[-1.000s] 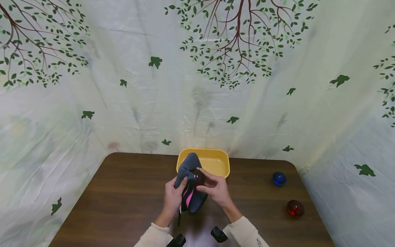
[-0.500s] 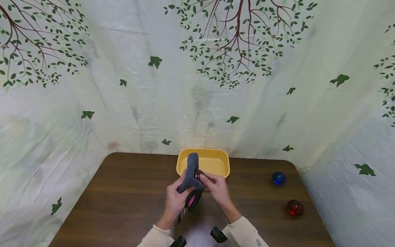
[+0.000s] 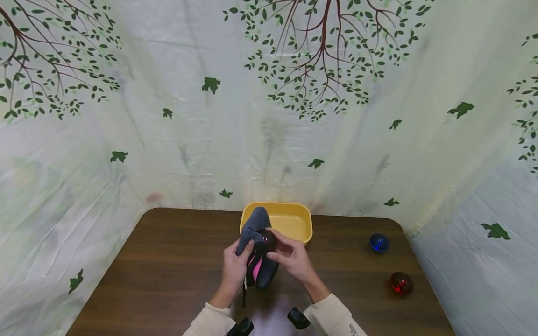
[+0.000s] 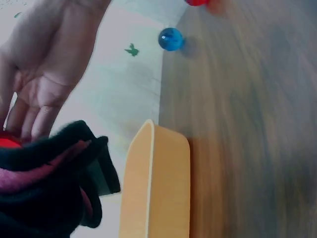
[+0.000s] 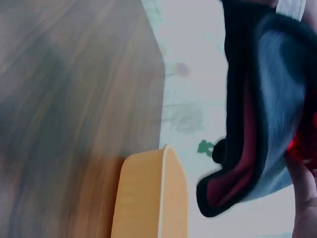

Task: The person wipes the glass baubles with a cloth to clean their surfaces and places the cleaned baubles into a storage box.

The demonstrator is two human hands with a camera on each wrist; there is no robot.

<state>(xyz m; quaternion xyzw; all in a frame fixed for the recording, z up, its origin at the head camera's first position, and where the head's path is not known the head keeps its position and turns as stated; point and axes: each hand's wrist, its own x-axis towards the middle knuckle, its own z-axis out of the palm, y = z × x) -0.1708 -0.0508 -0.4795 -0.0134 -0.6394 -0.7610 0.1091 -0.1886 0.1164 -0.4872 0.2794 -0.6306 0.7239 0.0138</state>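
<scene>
My left hand (image 3: 236,266) pinches a dark blue-grey cloth piece (image 3: 253,226) with black edging, a pink inner side and a thin strap hanging from it. What kind of article it is, I cannot tell. My right hand (image 3: 296,259) holds a dark red glass-like ball (image 3: 269,239) between thumb and fingers, against the cloth. Part of the ball is hidden by the fabric. In the right wrist view the cloth (image 5: 277,109) hangs with its pink side showing, and the ball (image 5: 302,146) glows red beside a fingertip. The left wrist view shows the black-edged folds (image 4: 44,183) close up.
A yellow tray (image 3: 308,228) stands at the far table edge, just behind the hands. To the right lie a blue ball (image 3: 379,243) and another red ball (image 3: 401,283) on the brown table (image 3: 180,261). A leaf-patterned curtain (image 3: 269,140) surrounds the back and sides.
Half a second ago the cloth was turned upright, with the left fingers spread behind it. Now it leans left again, pink side and ball more exposed, much as one second ago.
</scene>
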